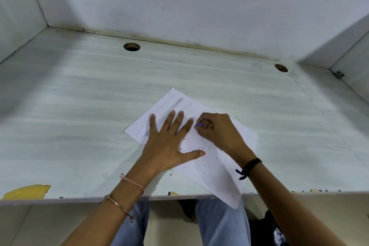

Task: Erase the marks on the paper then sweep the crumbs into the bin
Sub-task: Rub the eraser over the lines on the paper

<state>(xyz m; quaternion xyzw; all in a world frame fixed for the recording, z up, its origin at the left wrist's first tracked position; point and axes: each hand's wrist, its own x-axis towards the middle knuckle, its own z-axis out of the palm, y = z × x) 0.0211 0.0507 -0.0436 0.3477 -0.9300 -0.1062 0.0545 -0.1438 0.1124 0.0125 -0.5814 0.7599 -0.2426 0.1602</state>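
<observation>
A white sheet of paper (pixel 215 168) lies at an angle on the pale desk (pixel 79 106), its near corner hanging over the front edge. Grey pencil marks (pixel 169 110) run along its far left part. My left hand (pixel 169 144) lies flat on the sheet with fingers spread, pressing it down. My right hand (pixel 217 132) pinches a small purple eraser (pixel 199 125) against the paper, just right of my left fingertips. Dark eraser crumbs (pixel 207 149) are scattered over the middle of the sheet and on the desk beside it. No bin is in view.
Two round cable holes, one at the back left (pixel 131 46) and one at the back right (pixel 281 68), sit near the desk's rear wall. Side panels close the desk on both sides. A chipped yellow patch (pixel 28 191) marks the front left edge. My knees in jeans (pixel 219 225) are below the desk.
</observation>
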